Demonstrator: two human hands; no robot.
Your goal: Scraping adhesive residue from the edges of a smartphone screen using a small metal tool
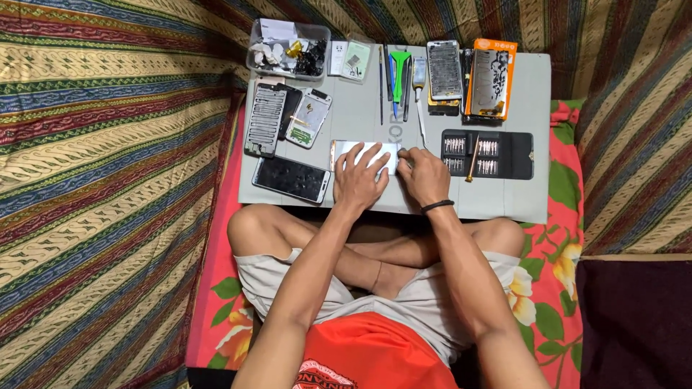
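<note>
A grey bench (504, 202) carries the work. Near its front edge lies a phone (364, 153). The left hand (360, 176) rests flat on it, fingers spread. The right hand (424, 175) touches its right end, fingers curled; whether it grips anything I cannot tell. A bit case (497, 153) lies just right.

Our two hands lie side by side, palms down, arms reaching forward from a cross-legged seat.

We hold the left hand (360, 176) flat with its fingers (375, 157) spread and pointing ahead, the wrist straight and the forearm running back toward the left knee. We keep the right hand (424, 176) just beside it, knuckles up, fingers curled inward and bunched toward the left hand's fingertips. A dark band circles the right wrist. Both forearms are bare, and they angle apart toward the elbows over our crossed legs.
</note>
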